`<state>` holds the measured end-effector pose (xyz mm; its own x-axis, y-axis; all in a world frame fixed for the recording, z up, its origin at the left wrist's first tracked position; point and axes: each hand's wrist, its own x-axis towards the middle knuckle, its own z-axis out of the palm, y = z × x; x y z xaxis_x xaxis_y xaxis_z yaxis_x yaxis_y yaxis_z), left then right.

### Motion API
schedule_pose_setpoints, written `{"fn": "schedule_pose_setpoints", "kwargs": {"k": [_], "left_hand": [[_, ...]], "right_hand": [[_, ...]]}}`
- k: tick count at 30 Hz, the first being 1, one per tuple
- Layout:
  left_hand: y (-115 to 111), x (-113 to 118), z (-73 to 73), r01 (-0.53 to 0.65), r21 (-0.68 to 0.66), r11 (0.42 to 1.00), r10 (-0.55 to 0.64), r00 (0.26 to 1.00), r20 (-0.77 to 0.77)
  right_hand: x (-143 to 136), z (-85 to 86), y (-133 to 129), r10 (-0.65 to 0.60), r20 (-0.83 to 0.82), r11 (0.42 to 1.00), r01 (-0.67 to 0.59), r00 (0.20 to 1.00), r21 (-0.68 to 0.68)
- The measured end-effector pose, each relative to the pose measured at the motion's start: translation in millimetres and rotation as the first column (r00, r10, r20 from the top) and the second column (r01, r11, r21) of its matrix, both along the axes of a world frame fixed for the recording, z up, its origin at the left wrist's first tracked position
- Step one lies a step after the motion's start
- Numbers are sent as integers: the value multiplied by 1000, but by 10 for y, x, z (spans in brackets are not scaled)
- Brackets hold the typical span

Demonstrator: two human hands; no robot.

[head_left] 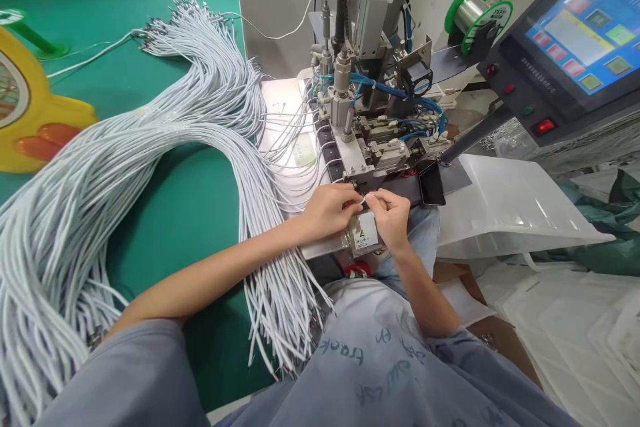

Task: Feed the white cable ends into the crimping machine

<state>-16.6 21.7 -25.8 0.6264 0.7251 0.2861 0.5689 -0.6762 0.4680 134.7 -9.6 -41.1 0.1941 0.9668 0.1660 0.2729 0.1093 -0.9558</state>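
Note:
My left hand [331, 208] and my right hand [391, 216] meet at the front edge of the soldering machine [357, 120]. Both are closed in a pinch, fingertips almost touching. Between them shows a short piece of white cable [364, 199]; its tip is hidden by my fingers. Just below sits a small box with a white label [365, 232]. Several white cables [295, 197] run from the bundle on the left into a row of slots along the machine's side.
A thick bundle of white cables [200, 127] lies over the green table mat [200, 213]. A yellow fan-like object [60, 120] stands at left. On the right are a solder wire spool [473, 15], a lit touch screen [590, 27] and a translucent plastic tray [515, 207].

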Motion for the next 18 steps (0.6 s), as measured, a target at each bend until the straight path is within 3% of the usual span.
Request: {"fn": "schedule_pose_setpoints", "kwargs": {"k": [4, 7, 11, 18], "left_hand": [[40, -22, -58, 119, 53, 991, -99, 952, -291], [80, -32, -96, 154, 91, 984, -99, 891, -443], [97, -20, -113, 149, 82, 985, -93, 878, -470], [107, -24, -123, 191, 68, 979, -139, 877, -460]], "right_hand": [[128, -138, 59, 72, 54, 988, -64, 996, -138], [253, -280, 151, 109, -12, 970, -109, 994, -219], [261, -384, 230, 126, -107, 955, -150, 986, -255], [211, -378, 270, 133, -164, 943, -175, 977, -282]]}}
